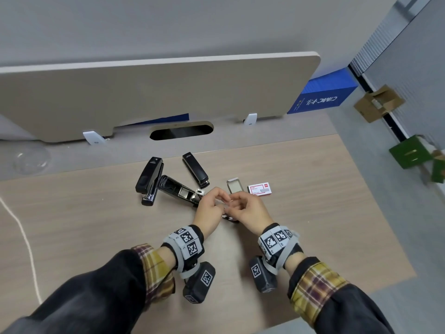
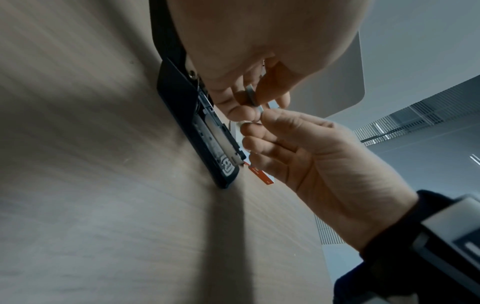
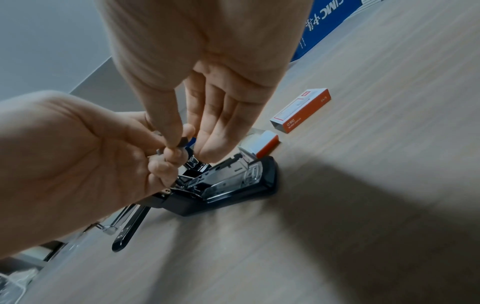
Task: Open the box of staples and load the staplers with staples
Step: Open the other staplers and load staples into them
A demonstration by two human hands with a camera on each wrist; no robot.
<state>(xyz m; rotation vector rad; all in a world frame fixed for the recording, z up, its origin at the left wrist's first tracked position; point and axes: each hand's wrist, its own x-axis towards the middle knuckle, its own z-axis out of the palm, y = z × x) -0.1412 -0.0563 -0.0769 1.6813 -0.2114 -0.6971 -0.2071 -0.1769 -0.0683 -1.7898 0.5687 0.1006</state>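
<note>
I have both hands meeting above the bench (image 1: pixel 301 189): my left hand (image 1: pixel 210 210) and right hand (image 1: pixel 248 212) each pinch an end of a short grey strip of staples (image 2: pixel 253 96), held just over the opened stapler (image 3: pixel 228 185) lying flat beneath them. From the head view the strip is nearly hidden by my fingers, while the wrist views show it plainly between the fingertips. Only the head view shows two closed staplers (image 1: pixel 149 180) beyond my left hand, and the staple box sleeve (image 1: pixel 260 189) beside its pulled-out tray (image 1: pixel 233 188), just beyond my right hand.
</note>
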